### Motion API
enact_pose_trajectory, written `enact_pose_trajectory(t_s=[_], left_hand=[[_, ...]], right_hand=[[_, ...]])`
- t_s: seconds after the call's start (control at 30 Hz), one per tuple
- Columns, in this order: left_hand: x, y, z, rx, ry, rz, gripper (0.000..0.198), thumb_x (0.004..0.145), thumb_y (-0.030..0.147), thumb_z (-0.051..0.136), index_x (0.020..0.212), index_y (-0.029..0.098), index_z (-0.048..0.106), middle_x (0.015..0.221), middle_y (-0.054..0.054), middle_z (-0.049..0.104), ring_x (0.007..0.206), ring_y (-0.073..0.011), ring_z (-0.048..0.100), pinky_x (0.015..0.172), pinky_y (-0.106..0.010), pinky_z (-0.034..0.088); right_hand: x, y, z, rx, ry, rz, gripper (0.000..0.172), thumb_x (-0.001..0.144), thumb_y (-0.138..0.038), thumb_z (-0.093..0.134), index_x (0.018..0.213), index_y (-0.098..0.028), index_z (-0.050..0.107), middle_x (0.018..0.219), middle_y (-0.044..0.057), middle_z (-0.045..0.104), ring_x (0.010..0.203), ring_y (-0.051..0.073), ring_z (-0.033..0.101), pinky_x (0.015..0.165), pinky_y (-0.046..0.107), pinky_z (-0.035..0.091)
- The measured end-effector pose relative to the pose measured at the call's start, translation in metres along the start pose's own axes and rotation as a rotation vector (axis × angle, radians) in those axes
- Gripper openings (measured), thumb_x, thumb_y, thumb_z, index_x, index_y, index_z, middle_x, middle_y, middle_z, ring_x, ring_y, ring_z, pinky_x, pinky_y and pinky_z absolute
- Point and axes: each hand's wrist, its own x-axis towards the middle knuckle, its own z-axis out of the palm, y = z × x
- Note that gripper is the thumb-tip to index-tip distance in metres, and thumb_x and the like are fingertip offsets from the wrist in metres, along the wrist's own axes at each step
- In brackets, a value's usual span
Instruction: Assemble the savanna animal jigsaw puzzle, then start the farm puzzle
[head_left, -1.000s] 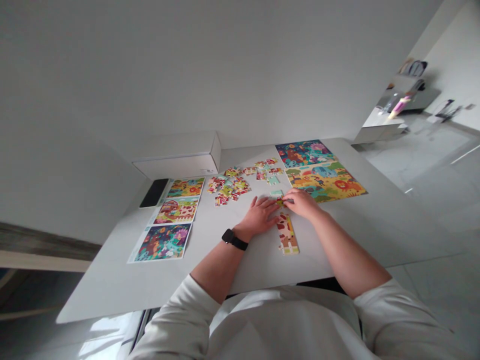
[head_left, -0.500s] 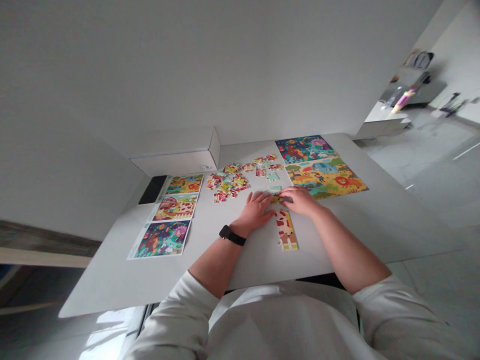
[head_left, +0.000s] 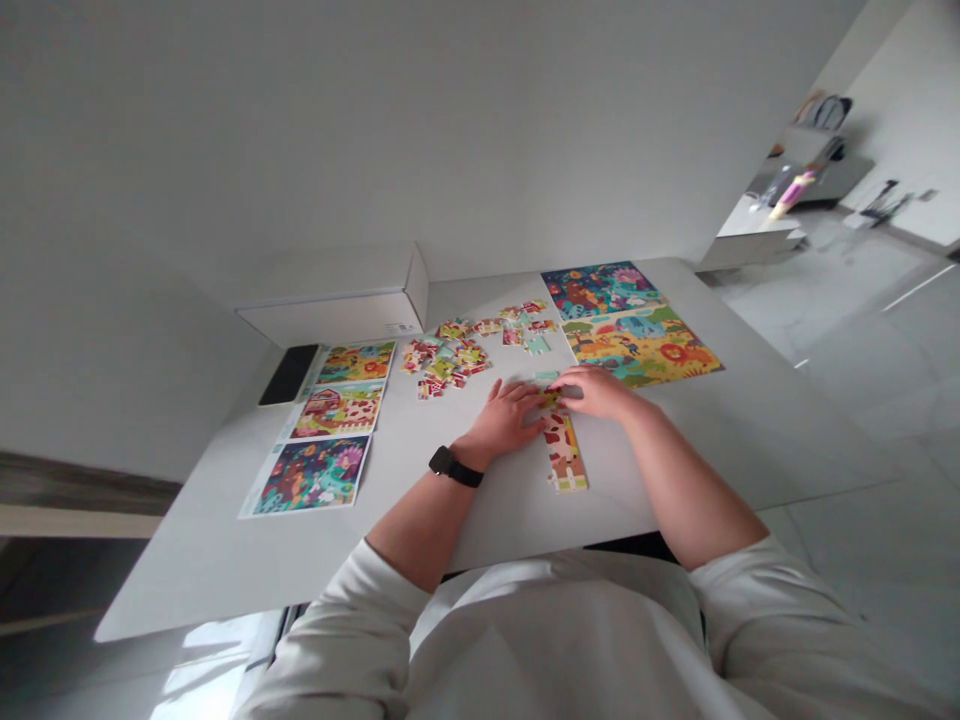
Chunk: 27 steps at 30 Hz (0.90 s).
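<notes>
A strip of joined puzzle pieces (head_left: pixel 563 450) with red, brown and yellow print lies on the white table (head_left: pixel 225 560) in front of me. My left hand (head_left: pixel 506 418), a black watch on its wrist, rests flat beside the strip's far end with fingers stretched toward it. My right hand (head_left: pixel 600 390) lies over the far end of the strip, fingers pressing down on a small piece there that I cannot make out well. A heap of loose puzzle pieces (head_left: pixel 446 360) sits farther back.
Two finished puzzles (head_left: pixel 630 325) lie at the back right. Three picture cards (head_left: pixel 330 420) lie in a row on the left, with a black phone (head_left: pixel 289 375) and a white box (head_left: pixel 337 300) behind them. More loose pieces (head_left: pixel 521 325) lie near the finished puzzles.
Both hands stay at the far end of the strip, with only small finger shifts. The camera has shifted slightly, so everything sits a little lower left in the picture.
</notes>
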Motion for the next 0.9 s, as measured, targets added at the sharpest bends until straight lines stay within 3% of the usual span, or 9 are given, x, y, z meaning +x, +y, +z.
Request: enact_pose_trajectory(t_s=[0.17,0.57,0.9], left_hand=[[-0.0008,-0.0001,0.0011,0.002,0.009,-0.006,0.042,0.101,0.043,0.07,0.143,0.041,0.072,0.155,-0.001,0.068,0.148,-0.0308,0.057,0.138,-0.066,0.019],[-0.0017,-0.001,0.0015,-0.004,0.018,-0.008,0.042,0.101,0.046,0.07,0.143,0.039,0.072,0.155,-0.002,0.067,0.147,-0.0313,0.057,0.136,-0.065,0.023],[-0.0017,0.0012,-0.0022,-0.013,0.015,-0.014,0.038,0.103,0.043,0.068,0.14,0.039,0.074,0.154,-0.001,0.068,0.146,-0.0305,0.058,0.136,-0.065,0.025]], right_hand=[[-0.0007,0.0006,-0.0042,0.046,-0.048,-0.029,0.034,0.082,-0.016,0.086,0.114,-0.027,0.085,0.122,0.007,0.082,0.115,0.028,0.076,0.107,0.041,0.056],[-0.0001,-0.0047,-0.0055,0.003,-0.033,0.012,0.028,0.089,-0.019,0.079,0.115,-0.029,0.085,0.117,0.005,0.084,0.114,0.028,0.076,0.109,0.042,0.054],[0.0002,-0.002,-0.0052,0.019,-0.068,-0.031,0.031,0.083,-0.015,0.083,0.11,-0.029,0.087,0.124,0.005,0.082,0.119,0.029,0.076,0.113,0.044,0.054]])
